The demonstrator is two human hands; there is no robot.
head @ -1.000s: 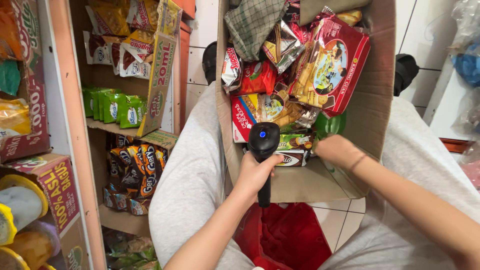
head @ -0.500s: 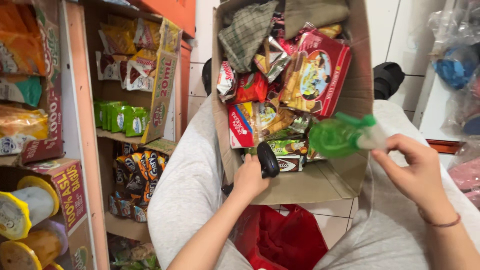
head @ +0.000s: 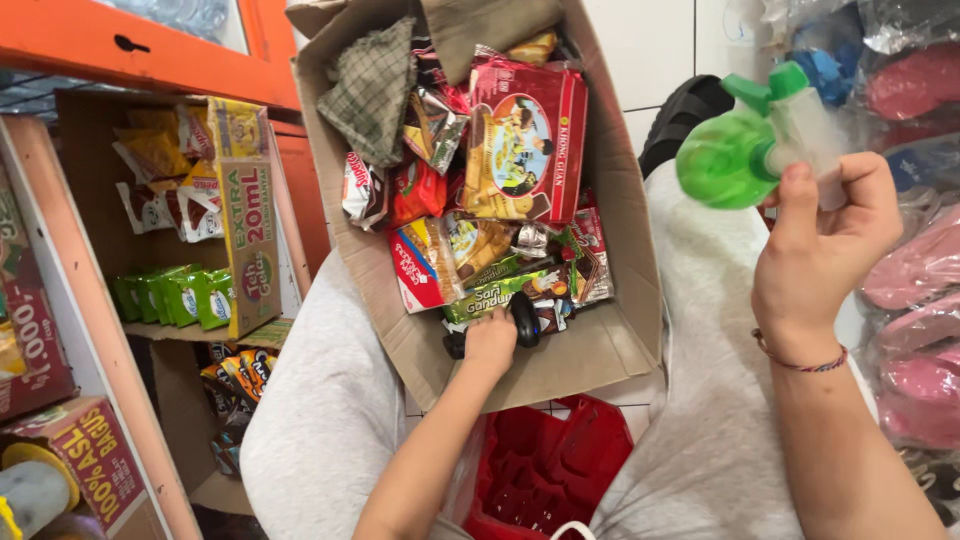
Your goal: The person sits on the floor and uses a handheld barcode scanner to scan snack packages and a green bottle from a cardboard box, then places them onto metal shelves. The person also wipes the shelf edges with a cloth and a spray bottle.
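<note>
Right hand [head: 825, 250] raised right of box [head: 610, 340], fingers clamped on green packet [head: 745, 150]. Left hand [head: 490, 345] closed around black scanner [head: 522, 318] at box's near edge, over snack packs. Box sits on grey-clad lap. Red tin [head: 525, 140] lies in box; red bag [head: 545, 470] below, between knees.

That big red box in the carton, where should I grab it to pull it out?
Grip the red box by its long right edge, coming from above on the right. It lies tilted on top of the snack packets with that edge raised and bare beside the carton wall, so fingers can likely hook under it. The left edge is crowded by wrappers. The right hand holds a green bottle now.
</note>
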